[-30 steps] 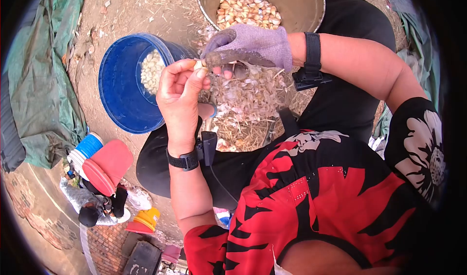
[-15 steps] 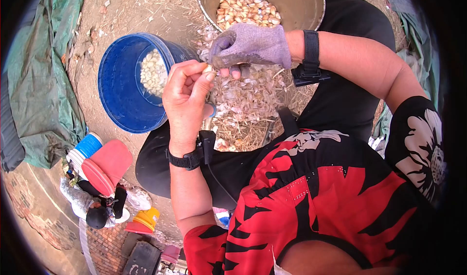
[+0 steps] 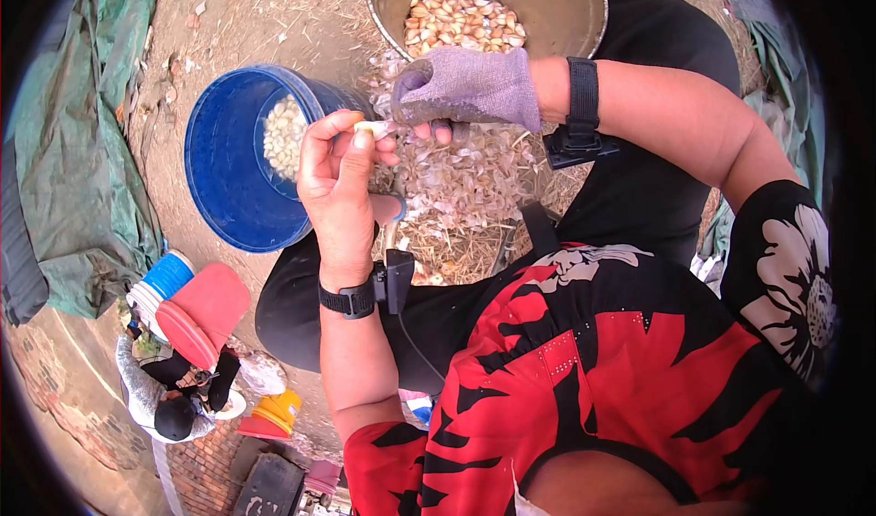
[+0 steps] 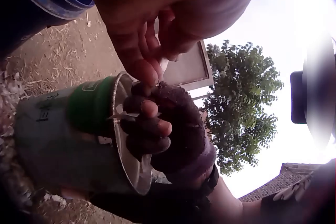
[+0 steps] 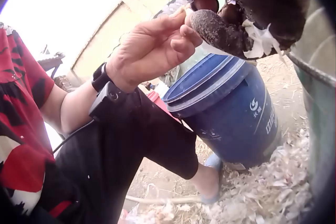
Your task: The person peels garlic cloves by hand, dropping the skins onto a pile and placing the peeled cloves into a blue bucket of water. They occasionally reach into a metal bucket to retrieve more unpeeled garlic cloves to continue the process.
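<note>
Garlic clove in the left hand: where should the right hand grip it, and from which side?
I'd pinch the protruding end, which looks like papery skin, with the gloved right hand coming from its own side. The bare left hand pinches the other end of the garlic clove, so the end pointing toward the right hand seems the most accessible.

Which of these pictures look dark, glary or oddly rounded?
Head view: brightly lit, blue bucket clear, but rounded black borders; left wrist view: left hand and gloved right hand dark, sky glaring white; right wrist view: sky washed out at upper left, glove dark.
</note>
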Demonstrator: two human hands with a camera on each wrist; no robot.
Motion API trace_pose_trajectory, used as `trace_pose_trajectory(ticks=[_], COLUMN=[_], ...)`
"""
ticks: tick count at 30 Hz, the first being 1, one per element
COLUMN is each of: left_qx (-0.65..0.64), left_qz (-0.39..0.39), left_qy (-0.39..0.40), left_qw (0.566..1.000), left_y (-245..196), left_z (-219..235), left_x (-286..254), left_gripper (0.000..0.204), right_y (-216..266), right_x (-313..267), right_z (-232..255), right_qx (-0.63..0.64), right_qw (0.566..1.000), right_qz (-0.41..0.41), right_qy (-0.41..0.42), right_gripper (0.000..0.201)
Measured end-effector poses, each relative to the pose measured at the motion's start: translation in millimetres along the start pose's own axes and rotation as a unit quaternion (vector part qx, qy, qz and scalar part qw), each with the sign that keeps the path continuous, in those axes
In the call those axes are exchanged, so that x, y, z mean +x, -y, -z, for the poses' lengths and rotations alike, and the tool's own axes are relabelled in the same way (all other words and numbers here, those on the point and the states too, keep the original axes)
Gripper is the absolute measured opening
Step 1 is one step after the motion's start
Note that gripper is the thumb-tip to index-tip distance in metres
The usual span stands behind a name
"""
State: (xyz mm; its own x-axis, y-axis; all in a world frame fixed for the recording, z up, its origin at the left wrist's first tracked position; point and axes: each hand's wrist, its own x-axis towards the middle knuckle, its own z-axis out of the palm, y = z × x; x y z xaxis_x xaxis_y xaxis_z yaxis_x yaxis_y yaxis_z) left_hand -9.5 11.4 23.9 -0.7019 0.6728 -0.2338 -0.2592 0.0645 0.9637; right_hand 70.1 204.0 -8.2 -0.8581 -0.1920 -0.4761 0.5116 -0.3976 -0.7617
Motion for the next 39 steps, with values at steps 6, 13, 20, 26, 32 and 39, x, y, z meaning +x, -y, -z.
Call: trace_pose_trajectory(ticks=[6, 13, 20, 26, 32, 39], left_qx=[0.016, -0.097, -0.006, 0.055, 0.165, 0.301], left_qz=[-0.053, -0.015, -0.052, -0.114, -0.202, -0.253], left_qy=[-0.071, 0.006, 0.011, 0.018, 0.024, 0.021], left_qw=[0.996, 0.995, 0.999, 0.992, 0.965, 0.919], left_y=[2.0, 3.8, 6.9, 11.0, 19.1, 17.0], left_z=[5.3, 7.8, 0.9, -0.1, 3.8, 1.4], left_x=[6.2, 7.3, 1.9, 2.0, 3.5, 3.4], left_gripper=[0.018, 0.020, 0.018, 0.019, 0.020, 0.021], right_y=[-1.9, -2.3, -7.7, -8.5, -4.8, -7.4], right_x=[-11.8, -12.6, -3.7, -2.2, -5.0, -3.9], right_z=[-4.4, -3.8, -0.5, 3.2, 1.9, 5.9], right_qx=[-0.074, 0.044, 0.100, 0.140, 0.145, 0.139], right_qw=[0.997, 0.997, 0.993, 0.987, 0.987, 0.988], right_qz=[-0.023, -0.013, 0.028, 0.027, 0.034, 0.041], right_qy=[0.029, 0.057, 0.057, 0.070, 0.063, 0.061], right_gripper=[0.027, 0.027, 0.028, 0.027, 0.026, 0.027])
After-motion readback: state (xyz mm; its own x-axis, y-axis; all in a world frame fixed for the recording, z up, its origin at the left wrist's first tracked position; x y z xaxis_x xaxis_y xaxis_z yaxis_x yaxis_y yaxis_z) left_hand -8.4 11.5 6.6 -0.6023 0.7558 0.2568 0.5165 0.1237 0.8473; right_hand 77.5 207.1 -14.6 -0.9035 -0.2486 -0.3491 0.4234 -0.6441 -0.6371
